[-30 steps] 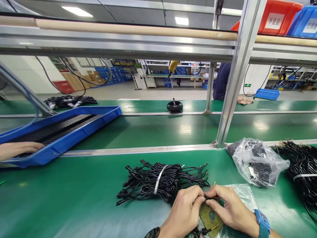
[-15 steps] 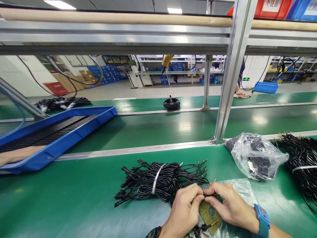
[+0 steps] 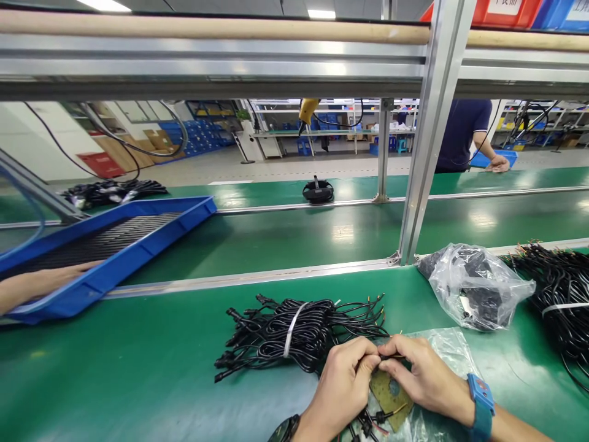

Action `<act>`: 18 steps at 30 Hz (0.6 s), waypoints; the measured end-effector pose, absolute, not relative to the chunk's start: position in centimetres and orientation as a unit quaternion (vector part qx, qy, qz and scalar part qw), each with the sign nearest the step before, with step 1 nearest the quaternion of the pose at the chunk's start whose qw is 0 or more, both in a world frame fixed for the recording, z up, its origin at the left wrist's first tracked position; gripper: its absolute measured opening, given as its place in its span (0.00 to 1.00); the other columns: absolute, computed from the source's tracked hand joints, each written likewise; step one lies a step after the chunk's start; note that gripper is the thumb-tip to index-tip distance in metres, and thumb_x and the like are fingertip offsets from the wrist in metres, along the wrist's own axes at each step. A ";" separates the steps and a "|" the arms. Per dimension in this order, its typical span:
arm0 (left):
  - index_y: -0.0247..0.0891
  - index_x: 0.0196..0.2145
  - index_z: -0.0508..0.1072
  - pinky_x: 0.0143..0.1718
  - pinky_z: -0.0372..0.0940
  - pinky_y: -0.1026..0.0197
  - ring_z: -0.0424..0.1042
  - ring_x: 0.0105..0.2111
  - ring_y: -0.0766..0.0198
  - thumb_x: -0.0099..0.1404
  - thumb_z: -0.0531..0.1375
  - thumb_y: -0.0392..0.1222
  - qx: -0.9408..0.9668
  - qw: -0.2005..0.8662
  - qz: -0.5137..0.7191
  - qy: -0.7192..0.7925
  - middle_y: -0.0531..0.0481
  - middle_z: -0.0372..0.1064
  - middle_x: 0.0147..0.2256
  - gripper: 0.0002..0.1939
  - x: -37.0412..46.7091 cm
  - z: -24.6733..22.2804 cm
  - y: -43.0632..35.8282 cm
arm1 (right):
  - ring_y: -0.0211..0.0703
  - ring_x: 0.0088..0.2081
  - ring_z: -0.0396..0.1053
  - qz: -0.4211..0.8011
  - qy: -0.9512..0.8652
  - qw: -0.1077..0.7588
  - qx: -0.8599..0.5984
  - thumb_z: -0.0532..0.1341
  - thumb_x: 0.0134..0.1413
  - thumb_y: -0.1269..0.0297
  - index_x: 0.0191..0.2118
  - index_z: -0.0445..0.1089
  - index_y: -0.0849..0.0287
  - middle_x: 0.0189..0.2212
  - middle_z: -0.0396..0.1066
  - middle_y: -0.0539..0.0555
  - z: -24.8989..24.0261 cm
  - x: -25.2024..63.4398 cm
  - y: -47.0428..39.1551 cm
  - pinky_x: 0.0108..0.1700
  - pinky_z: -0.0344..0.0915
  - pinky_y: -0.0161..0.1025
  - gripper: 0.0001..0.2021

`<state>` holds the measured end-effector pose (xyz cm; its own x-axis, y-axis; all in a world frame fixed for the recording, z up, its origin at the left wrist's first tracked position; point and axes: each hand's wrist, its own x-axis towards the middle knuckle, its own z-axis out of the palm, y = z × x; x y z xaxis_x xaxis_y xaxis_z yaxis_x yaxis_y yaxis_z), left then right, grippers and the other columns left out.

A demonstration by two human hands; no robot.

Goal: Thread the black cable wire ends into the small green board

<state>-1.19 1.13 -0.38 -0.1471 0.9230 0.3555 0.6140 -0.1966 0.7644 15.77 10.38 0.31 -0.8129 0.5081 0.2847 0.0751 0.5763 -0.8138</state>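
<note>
At the lower middle, my left hand [image 3: 344, 380] and my right hand [image 3: 423, 373] meet fingertip to fingertip. Both pinch a thin black cable [image 3: 383, 356], mostly covered by the fingers; a yellowish wire end shows by the right fingers. Under them lies a flat olive-yellow plate [image 3: 385, 396] with a round hole. Short black cable pieces with connectors [image 3: 368, 422] lie below the plate, partly behind my left hand. Just beyond my left hand rests a bundle of black cables [image 3: 297, 334], tied with a white band. A clear plastic sheet or bag [image 3: 453, 350] lies beneath my right hand.
A clear bag of black parts [image 3: 476, 285] and another tied cable bundle [image 3: 568, 307] are on the right. At left, another person's hand [image 3: 50, 282] reaches into a blue tray [image 3: 138, 258]. A metal post [image 3: 421, 153] rises from the bench; a person [image 3: 464, 135] stands beyond.
My hands keep their pinch with hardly any movement. The other person's hand reaches further into the blue tray. The person at the back has moved into view right of the post.
</note>
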 end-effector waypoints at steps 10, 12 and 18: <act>0.39 0.29 0.66 0.30 0.57 0.64 0.68 0.27 0.65 0.71 0.51 0.33 0.679 0.151 0.386 0.606 0.53 0.68 0.26 0.12 -2.3 0.5 0.9 | 0.44 0.34 0.74 0.425 -0.850 0.252 -0.184 0.61 0.64 0.66 0.40 0.72 0.57 0.33 0.77 0.51 0.9 16.3 10.9 0.37 0.63 0.36 0.03; 0.39 0.28 0.66 0.28 0.56 0.64 0.67 0.25 0.65 0.70 0.51 0.33 0.673 0.142 0.395 0.609 0.53 0.67 0.25 0.12 -2.1 0.1 0.9 | 0.43 0.33 0.73 0.423 -0.852 0.249 -0.183 0.60 0.64 0.65 0.39 0.73 0.57 0.32 0.77 0.51 0.7 16.2 10.8 0.36 0.62 0.36 0.04; 0.39 0.27 0.65 0.26 0.55 0.65 0.66 0.23 0.66 0.70 0.51 0.33 0.664 0.126 0.408 0.614 0.54 0.67 0.23 0.12 -1.5 0.0 0.8 | 0.43 0.32 0.74 0.423 -0.851 0.264 -0.165 0.58 0.65 0.66 0.39 0.73 0.57 0.32 0.77 0.52 0.1 15.9 10.4 0.35 0.63 0.36 0.06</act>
<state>-1.48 0.82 -0.04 -0.0873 0.9180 0.3868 0.7115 -0.2144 0.6692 15.87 10.40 0.10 -0.8062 0.5044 0.3092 0.0587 0.5882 -0.8066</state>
